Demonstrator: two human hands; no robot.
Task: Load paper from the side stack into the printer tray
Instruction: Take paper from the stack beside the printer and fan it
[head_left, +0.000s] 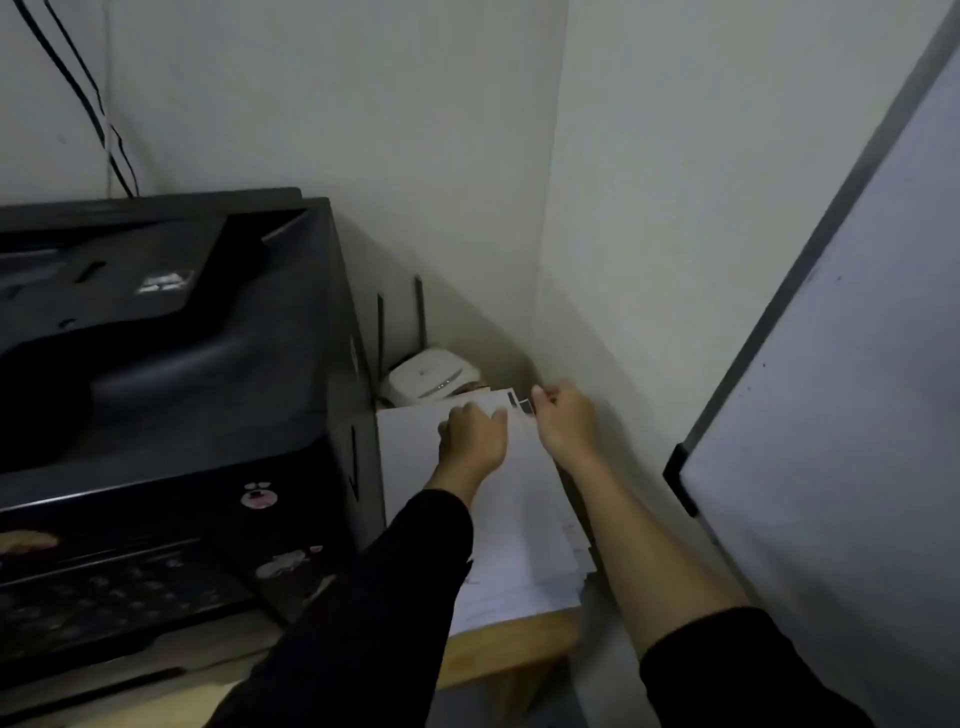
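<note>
While both my hands work at the far end of the paper stack (519, 525), lower centre of frame beside the printer (171, 395), my left hand (474, 439) curls onto the top sheets and my right hand (566, 423) pinches the corner; loose sheets could slide off the desk (511, 647).

One head-worn view looks forward and down from close above the printer (166, 384), facing the wall corner to its right.

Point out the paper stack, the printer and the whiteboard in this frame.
paper stack (519, 519): head view, bare top sheet.
printer (171, 332): head view, top cover.
whiteboard (841, 415): head view, white face.
</note>
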